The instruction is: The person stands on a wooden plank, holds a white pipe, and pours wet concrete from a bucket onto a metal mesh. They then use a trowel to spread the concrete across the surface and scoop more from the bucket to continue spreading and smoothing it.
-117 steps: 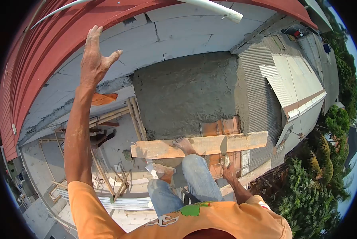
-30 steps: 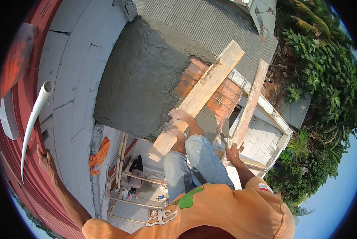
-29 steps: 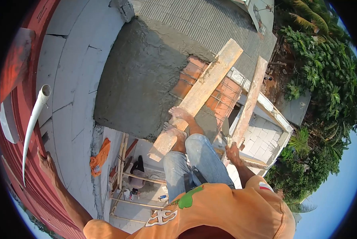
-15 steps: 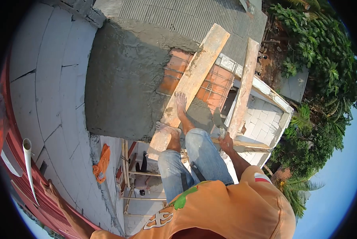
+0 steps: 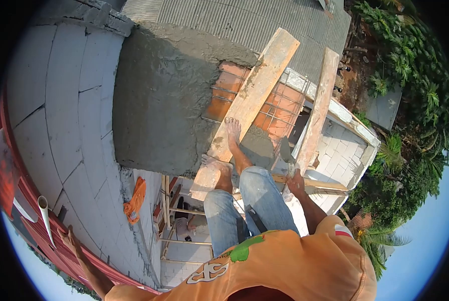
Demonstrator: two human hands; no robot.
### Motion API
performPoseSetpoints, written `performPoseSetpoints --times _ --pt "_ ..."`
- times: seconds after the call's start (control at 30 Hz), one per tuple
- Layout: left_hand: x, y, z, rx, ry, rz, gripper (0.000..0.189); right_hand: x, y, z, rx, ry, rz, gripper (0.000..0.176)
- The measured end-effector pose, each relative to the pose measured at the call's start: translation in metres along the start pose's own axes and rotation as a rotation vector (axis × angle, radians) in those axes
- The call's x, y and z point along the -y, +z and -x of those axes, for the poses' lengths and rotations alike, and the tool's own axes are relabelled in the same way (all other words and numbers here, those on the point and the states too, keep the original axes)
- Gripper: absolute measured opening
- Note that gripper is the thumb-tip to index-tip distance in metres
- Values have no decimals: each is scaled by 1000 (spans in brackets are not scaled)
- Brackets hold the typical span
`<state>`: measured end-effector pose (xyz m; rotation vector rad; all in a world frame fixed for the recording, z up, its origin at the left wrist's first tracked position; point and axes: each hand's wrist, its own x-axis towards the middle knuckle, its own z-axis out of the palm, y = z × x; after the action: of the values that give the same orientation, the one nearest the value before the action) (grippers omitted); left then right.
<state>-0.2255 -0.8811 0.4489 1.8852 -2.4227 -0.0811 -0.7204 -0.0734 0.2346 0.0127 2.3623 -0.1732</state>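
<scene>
My right hand (image 5: 295, 183) is closed round the handle of a trowel (image 5: 286, 149), whose grey, cement-smeared blade points away over the slab's edge beside a narrow plank (image 5: 318, 110). My left hand (image 5: 70, 241) reaches far out to the side, its fingers stretched over the top edge of the white block wall (image 5: 64, 115), near the red roofing. Both my bare feet stand on a wide plank (image 5: 257, 88) that crosses the slab. Wet concrete (image 5: 159, 105) covers the slab to the left of the plank.
Steel rebar (image 5: 274, 108) over orange formwork shows beside the plank. Corrugated roofing (image 5: 209, 20) lies beyond. A drop opens below my knees, with bamboo poles (image 5: 189, 243) and another person (image 5: 183, 228) down there. An orange cloth (image 5: 135, 200) hangs at the wall; a white pipe (image 5: 45, 215) stands near my left hand.
The whole view has shifted slightly, with the scene moving a little to the right. My right hand still grips the trowel, and my left hand stays at the wall's top.
</scene>
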Motion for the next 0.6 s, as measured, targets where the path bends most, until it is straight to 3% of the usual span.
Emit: performPoseSetpoints --times 0.13,0.23,0.3,0.33,0.5,0.57,0.6 --pt "-19 0 -3 -17 41 -23 64 -12 3 0 19 -9 -36 44" --pt "-32 0 -2 131 43 150 71 -12 -1 3 45 40 -24 45" --pt "-20 3 -9 53 133 82 72 -10 -8 3 72 93 25 45" --pt "7 1 -20 117 -26 -25 65 -11 -10 1 137 145 18 46" --pt "-2 1 -22 114 -32 -68 65 -33 -17 4 282 304 24 48" --pt "21 10 -27 -13 370 182 65 -41 -22 10 278 336 -17 46" --pt "15 8 -28 -6 380 184 65 -46 -24 14 279 356 -15 45"
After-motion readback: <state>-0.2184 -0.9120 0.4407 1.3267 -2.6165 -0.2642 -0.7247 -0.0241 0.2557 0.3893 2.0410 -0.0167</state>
